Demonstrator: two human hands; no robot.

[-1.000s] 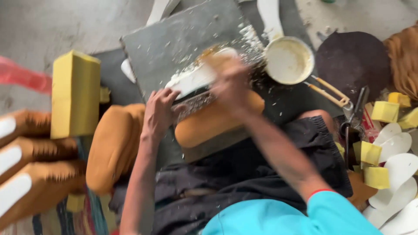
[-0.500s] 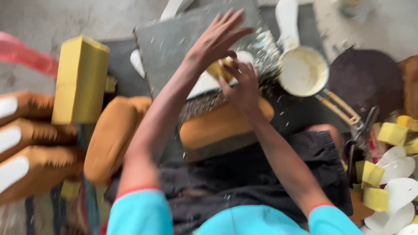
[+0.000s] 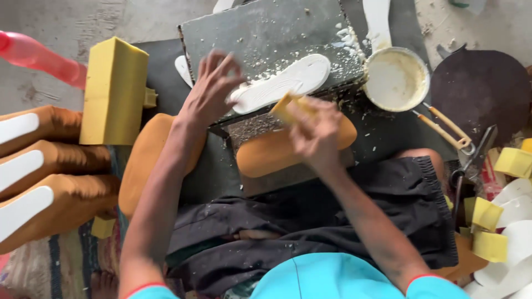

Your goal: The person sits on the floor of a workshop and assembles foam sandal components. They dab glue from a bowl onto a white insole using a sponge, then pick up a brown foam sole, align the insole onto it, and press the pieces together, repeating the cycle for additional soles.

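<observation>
A white shoe sole [image 3: 288,82] lies on a grey stone slab [image 3: 266,33] speckled with white glue. My left hand [image 3: 213,88] rests with spread fingers on the slab, touching the sole's near end. My right hand [image 3: 316,130] is blurred and grips a small yellow foam piece [image 3: 285,105] just below the sole. A tan insole [image 3: 271,152] lies under my right hand, at the slab's front edge.
A pot of white glue [image 3: 396,80] stands right of the slab. A large yellow foam block [image 3: 113,91] sits at left, near stacked tan soles [image 3: 44,166]. Scissors [image 3: 471,160], yellow foam bits [image 3: 487,216] and white soles [image 3: 515,205] lie at right.
My left hand has dropped from above the slab onto the sole's near end. My right hand with the foam piece has pulled back off the sole toward me.
</observation>
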